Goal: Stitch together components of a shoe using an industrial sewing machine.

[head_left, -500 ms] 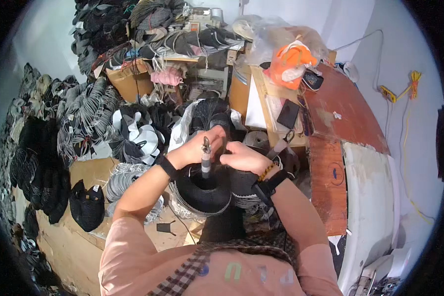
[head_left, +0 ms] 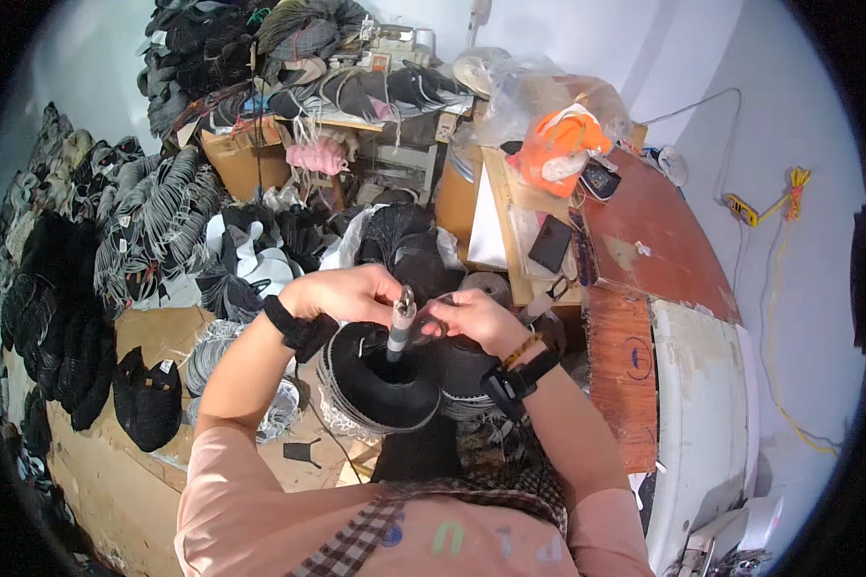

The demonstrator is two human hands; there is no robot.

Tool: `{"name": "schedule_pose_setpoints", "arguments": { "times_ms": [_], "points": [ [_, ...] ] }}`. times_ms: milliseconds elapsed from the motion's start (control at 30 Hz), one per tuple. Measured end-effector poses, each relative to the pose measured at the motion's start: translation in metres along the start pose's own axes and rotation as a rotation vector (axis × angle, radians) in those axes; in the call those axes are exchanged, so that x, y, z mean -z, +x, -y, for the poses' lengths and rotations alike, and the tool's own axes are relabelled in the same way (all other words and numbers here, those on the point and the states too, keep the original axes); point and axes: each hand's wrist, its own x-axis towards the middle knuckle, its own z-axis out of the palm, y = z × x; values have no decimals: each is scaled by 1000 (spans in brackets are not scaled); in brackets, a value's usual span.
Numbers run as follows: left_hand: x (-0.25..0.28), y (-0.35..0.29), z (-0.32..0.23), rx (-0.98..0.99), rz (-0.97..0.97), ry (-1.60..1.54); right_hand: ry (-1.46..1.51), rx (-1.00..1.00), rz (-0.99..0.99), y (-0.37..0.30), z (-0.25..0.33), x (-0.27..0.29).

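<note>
A grey-wrapped rod with a metal loop on top [head_left: 400, 327] stands up out of a round stack of black fabric pieces with pale fringed edges [head_left: 380, 409]. My left hand [head_left: 351, 293] is beside the rod's top, its fingers curled; what they hold, if anything, is hidden. Just right of the rod, my right hand [head_left: 481, 322] pinches a thin, dark piece of fabric [head_left: 433, 325]. A second black stack [head_left: 467, 370] sits below that hand. Beyond both hands lies a bundle of black fabric pieces [head_left: 399, 240] in white wrapping.
Heaps of grey and black knitted pieces [head_left: 154, 221] fill the left side. A black piece [head_left: 147, 399] lies on cardboard [head_left: 87, 462]. To the right are a phone [head_left: 550, 242], an orange bag [head_left: 560, 149], a reddish board [head_left: 659, 236] and a second looped rod [head_left: 546, 300].
Both hands have come back from the far black bundle to the top of the rod. A thin dark piece now shows at my right fingers. The whole view has shifted slightly.
</note>
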Motion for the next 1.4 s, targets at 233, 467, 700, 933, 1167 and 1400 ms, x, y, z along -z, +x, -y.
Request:
{"name": "schedule_pose_setpoints", "arguments": {
  "times_ms": [233, 467, 700, 933, 1167, 1400],
  "points": [
    [9, 7, 21, 63, -86, 376, -220, 252, 29, -6, -6, -1],
    [-23, 47, 69, 10, -231, -166, -905, 576, -424, -10, 0, -29],
    [-29, 47, 79, 30, -214, -401, -936, 515, -599, -19, -3, -37],
    [-32, 47, 64, 94, -411, 207, -883, 576, -553, -39, -4, -34],
    [-29, 46, 57, -4, -412, 679, -994, 726, -428, -75, -4, -35],
    [40, -70, 197, 309, -587, 228, -575, 742, -799, -143, -62, -10]
  ]
}}
